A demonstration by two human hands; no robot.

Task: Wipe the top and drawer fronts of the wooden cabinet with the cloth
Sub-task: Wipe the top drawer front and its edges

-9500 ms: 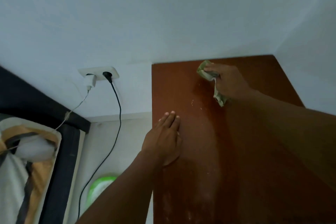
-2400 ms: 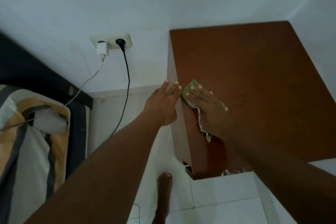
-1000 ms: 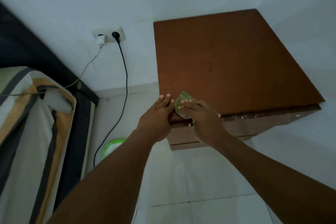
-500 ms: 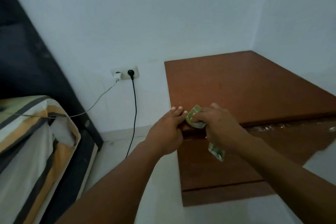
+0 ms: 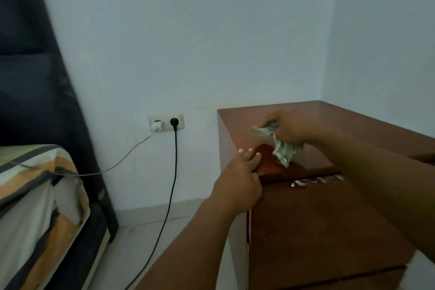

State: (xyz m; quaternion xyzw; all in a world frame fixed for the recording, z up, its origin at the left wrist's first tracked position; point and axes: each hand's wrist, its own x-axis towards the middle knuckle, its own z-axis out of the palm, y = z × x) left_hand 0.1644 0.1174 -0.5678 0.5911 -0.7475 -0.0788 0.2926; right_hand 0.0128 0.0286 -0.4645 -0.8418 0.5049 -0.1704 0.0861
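Note:
The brown wooden cabinet (image 5: 367, 129) stands in the room's corner, its drawer fronts (image 5: 317, 223) facing me. My left hand (image 5: 237, 183) grips the cabinet's front left corner, fingers curled over the top edge. Just above the left part of the top, my right hand (image 5: 287, 129) is closed on a crumpled green cloth (image 5: 280, 146) that hangs down from the fist. White specks lie along the top edge of the upper drawer (image 5: 315, 181).
A wall socket (image 5: 166, 122) with a white charger and a black plug sits left of the cabinet; a black cable (image 5: 173, 183) drops to the floor. A bed with striped bedding (image 5: 35, 207) and a dark headboard (image 5: 35, 77) fills the left side.
My view has dropped lower, showing the cabinet front. My right hand has lifted the cloth off the front edge and moved it back over the top. My left hand stays at the corner.

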